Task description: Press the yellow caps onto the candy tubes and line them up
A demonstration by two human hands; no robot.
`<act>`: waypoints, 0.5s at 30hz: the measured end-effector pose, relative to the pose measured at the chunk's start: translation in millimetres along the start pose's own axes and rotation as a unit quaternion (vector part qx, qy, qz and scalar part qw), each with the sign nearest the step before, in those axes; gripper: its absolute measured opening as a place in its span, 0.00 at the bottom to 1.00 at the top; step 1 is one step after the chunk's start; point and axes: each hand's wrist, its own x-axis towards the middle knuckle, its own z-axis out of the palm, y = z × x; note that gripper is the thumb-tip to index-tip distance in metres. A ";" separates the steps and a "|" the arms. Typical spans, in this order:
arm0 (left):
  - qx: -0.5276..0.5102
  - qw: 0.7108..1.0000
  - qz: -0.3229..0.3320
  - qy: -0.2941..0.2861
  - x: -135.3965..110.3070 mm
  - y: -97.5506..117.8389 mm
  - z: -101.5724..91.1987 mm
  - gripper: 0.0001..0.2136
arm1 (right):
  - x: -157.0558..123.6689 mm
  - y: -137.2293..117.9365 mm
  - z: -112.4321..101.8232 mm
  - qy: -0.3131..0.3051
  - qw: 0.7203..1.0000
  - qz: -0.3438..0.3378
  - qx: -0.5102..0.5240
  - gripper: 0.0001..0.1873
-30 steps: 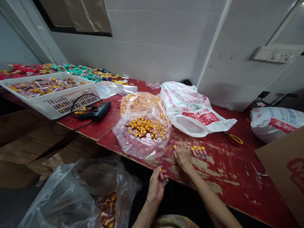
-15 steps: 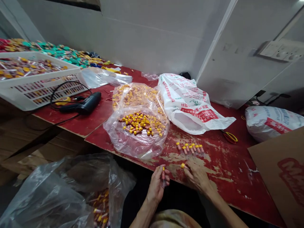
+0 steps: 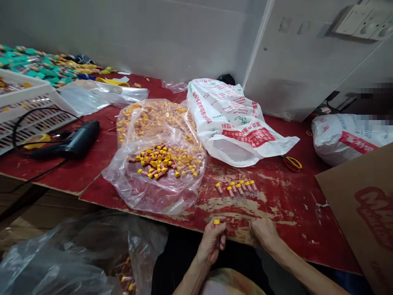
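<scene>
The left hand (image 3: 211,243) is closed around a tube (image 3: 216,222), best gripped lightly below its cap, while apart, the right hand (image 3: 266,232), grip hidden, is at the table's (image 3: 307,221) near edge.

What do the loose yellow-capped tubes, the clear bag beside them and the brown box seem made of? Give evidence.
Tubes: clear plastic, possibly glass, given see-through lower ends; smooth, evenly coloured caps suggest plastic.
Bag: apparently thin, glossy plastic film, wrinkled and transparent.
Box: probably matte cardboard, from its flat brown panel.
</scene>
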 end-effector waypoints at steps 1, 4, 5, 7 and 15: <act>-0.008 1.000 -0.002 0.003 1.1 0.0 1.5 0.25 | -2.2 1.0 -1.5 -0.010 1.000 0.004 -0.006 0.11; -0.044 0.999 0.001 0.004 0.8 0.3 4.5 0.23 | -7.1 2.4 -7.5 -0.034 0.999 0.009 -0.016 0.11; -0.058 0.998 0.002 0.003 -0.2 0.2 4.8 0.22 | -8.6 0.9 -9.2 -0.038 0.999 0.005 -0.015 0.12; -0.085 0.996 0.001 -0.004 -2.6 -0.4 4.3 0.21 | -12.4 -8.0 -10.9 -0.017 1.000 -0.010 0.011 0.14; -0.194 0.981 0.011 -0.023 -4.5 8.4 -6.8 0.16 | -4.4 -75.7 -25.5 0.202 0.931 -0.195 0.233 0.16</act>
